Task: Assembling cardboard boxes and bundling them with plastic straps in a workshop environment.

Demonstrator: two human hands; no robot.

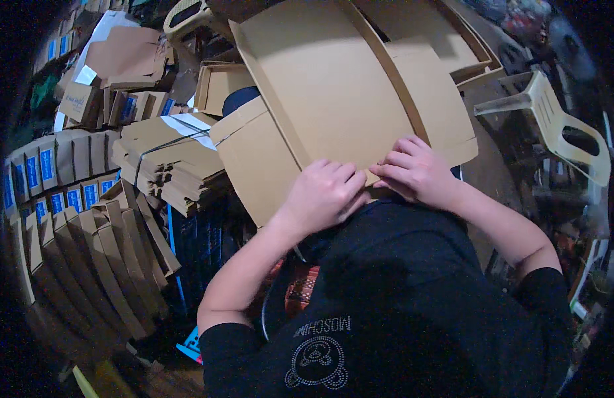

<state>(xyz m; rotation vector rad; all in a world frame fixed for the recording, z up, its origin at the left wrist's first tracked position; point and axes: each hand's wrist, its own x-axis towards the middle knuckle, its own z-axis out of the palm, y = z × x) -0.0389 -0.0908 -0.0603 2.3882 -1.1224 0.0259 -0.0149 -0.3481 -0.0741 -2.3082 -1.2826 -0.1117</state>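
Cardboard box blank (pixel 340 93), creased and partly folded, spreads in front of the person in the head view, its near edge close against the black T-shirt (pixel 413 285) and its narrow folded strips running away toward the top. Both elbows are bent and spread wide, the forearms converging on that near edge. The left forearm slants up and rightward, bringing the left hand (pixel 323 192) in with its back uppermost and its fingers curled; its grip is pinching the cardboard edge. The right forearm slants up and leftward, and the right hand (pixel 418 171) sits slightly farther from the body, knuckles raised, fingers bent, its grip clasping the same edge. The two sets of fingertips point toward each other, just apart; the thumbs are mostly hidden. Left of the blank lies a strapped cardboard stack (pixel 164 149), with blue-labelled cardboard bundles (pixel 65 159) beyond it. A cream plastic chair (pixel 555 119) lies to the right.
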